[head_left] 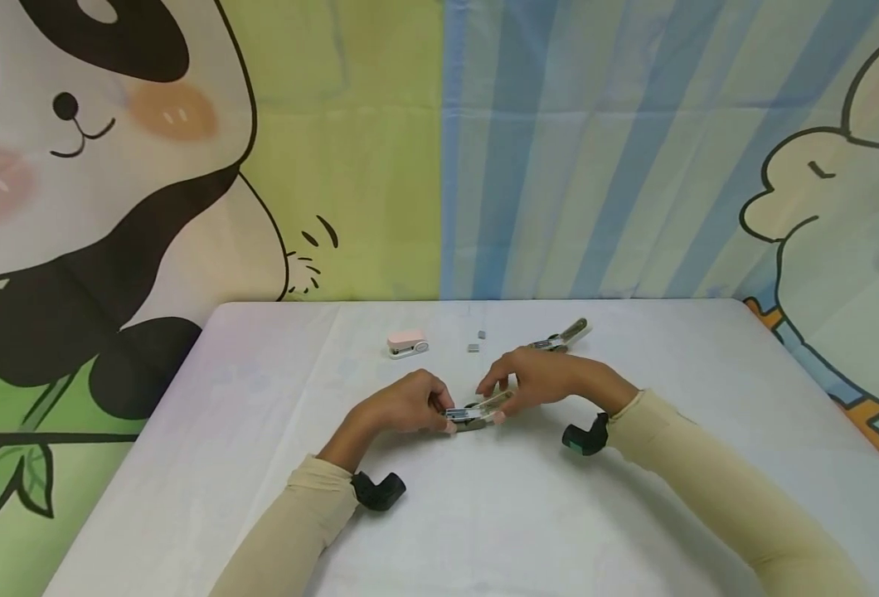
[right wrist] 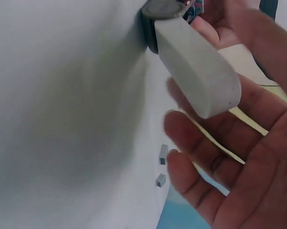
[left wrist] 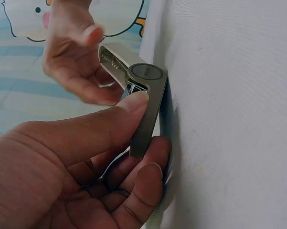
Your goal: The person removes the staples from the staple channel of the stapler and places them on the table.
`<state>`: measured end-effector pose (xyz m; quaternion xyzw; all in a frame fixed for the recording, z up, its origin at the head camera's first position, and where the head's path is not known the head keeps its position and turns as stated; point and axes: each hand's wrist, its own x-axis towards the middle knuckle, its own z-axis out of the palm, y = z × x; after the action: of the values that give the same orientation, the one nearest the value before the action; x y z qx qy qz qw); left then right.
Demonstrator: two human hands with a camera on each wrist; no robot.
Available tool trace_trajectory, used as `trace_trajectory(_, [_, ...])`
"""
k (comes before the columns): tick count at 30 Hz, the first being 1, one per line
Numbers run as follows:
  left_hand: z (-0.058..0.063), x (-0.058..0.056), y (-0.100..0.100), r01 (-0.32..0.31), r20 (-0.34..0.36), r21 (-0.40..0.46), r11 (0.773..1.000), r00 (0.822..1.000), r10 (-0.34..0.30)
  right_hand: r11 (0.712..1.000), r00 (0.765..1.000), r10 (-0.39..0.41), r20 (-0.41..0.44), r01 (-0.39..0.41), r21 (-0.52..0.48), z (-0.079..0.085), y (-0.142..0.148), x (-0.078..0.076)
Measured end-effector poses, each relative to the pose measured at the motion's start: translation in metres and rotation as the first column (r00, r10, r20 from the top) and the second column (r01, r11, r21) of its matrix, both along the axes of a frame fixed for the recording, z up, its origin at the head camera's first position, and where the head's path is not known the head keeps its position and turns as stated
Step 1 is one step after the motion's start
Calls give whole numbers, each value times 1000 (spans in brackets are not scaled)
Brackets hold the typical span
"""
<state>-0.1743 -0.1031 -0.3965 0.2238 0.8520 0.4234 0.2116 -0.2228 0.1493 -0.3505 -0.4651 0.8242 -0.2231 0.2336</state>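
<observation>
Beige sleeves [head_left: 290, 518] come nearest. Left grip [head_left: 408, 402] pinches the body of an unfolded stapler [left wrist: 153, 112], thumb over its magazine, between both grips. Its cover is raised toward the right grip [head_left: 540, 377], whose fingers curve loosely around it, relaxed (contact: cannot tell). Two small grey blocks [head_left: 473, 348], possibly staples, sit beyond the grips on the worktop [head_left: 484, 522]. Judgement: brace the body firmly; keep fingertips clear of the hinge.

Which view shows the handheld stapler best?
Left wrist: the stapler is large and side-on, with base, hinge and raised lid showing. Head: it looks small. Right wrist: mainly the lid, hinge at the top edge.
</observation>
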Motion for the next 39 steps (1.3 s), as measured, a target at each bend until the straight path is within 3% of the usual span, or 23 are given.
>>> trace_trajectory(6, [-2, -1, 5, 20, -11, 14, 1000, 1000, -19, 1000, 997, 8, -71, -5, 31, 2, 11, 10])
trace_trajectory(10, [-1, -1, 10, 50, -56, -6, 999, 997, -51, 999, 997, -13, -72, 15, 33, 3, 15, 12])
trace_trajectory(16, [6, -2, 17, 43, -79, -53, 998, 996, -47, 999, 998, 17, -66, -14, 46, 7, 23, 9])
trace_trajectory(21, [9, -7, 35, 56, -119, -58, 997, 991, -63, 992, 996, -53, -72, 61, 111, 15, 36, 6])
trace_trajectory(30, [8, -17, 77, -23, -237, -115, 993, 972, -5, 981, 989, -95, -110, 112, 161, 30, 66, 1])
trace_trajectory(35, [5, -24, 101, -42, -247, -243, 969, 969, -20, 971, 988, -83, -130, 109, 213, 36, 75, -2])
trace_trajectory(39, [4, -29, 115, -101, -246, -291, 951, 969, 27, 967, 987, -67, -148, 101, 235, 40, 77, -6])
